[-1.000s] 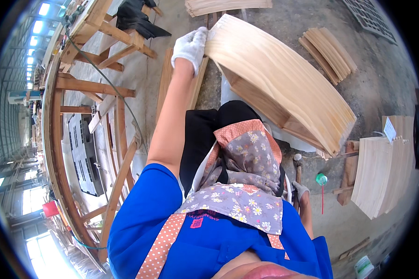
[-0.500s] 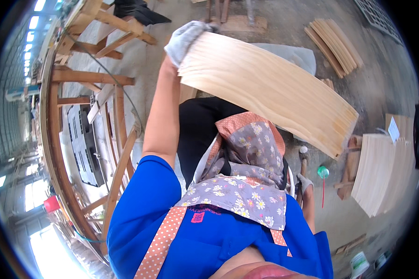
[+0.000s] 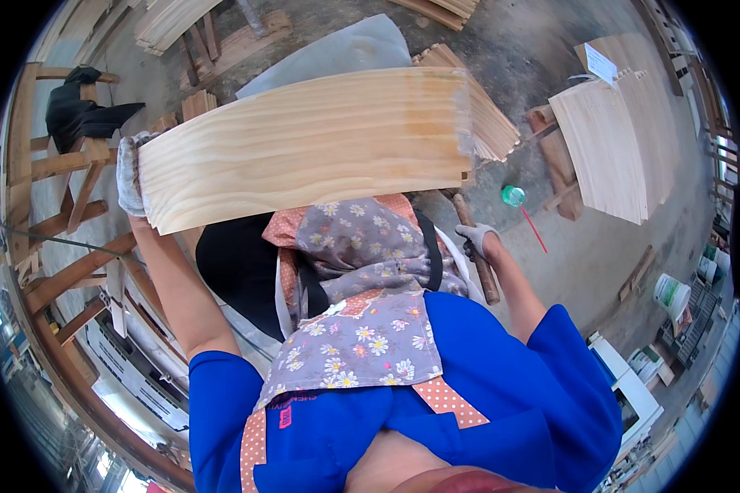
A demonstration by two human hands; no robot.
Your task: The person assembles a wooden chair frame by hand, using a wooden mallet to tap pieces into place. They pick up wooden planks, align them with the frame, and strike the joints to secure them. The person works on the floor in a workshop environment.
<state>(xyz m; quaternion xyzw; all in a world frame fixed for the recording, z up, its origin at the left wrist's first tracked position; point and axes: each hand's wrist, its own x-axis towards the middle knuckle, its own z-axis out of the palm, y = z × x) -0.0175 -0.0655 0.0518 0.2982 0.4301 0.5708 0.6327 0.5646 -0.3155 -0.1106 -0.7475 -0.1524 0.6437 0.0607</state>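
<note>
My left hand [image 3: 130, 174], in a grey-white work glove, grips the left end of a long, slightly curved pale wooden panel [image 3: 304, 144]. The panel is held raised across my lap, with a darker yellowish patch near its right end. To the right of my apron, my gloved right hand [image 3: 476, 238] is closed round a wooden stick-like handle [image 3: 484, 275]. The handle's upper end reaches close to the panel's lower right corner; what kind of tool it belongs to does not show.
Stacked curved panels [image 3: 604, 148] lie at the right, a paper tag on top. Behind the held panel are more slats [image 3: 481, 111] and a grey sheet [image 3: 337, 53]. A green round object with a red straw [image 3: 513, 195] sits on the floor. Timber framing [image 3: 74, 263] stands left.
My view has turned to the right. The panel now lies more level across my lap, its right end raised, still in my left hand. My right hand keeps its hold on the wooden handle.
</note>
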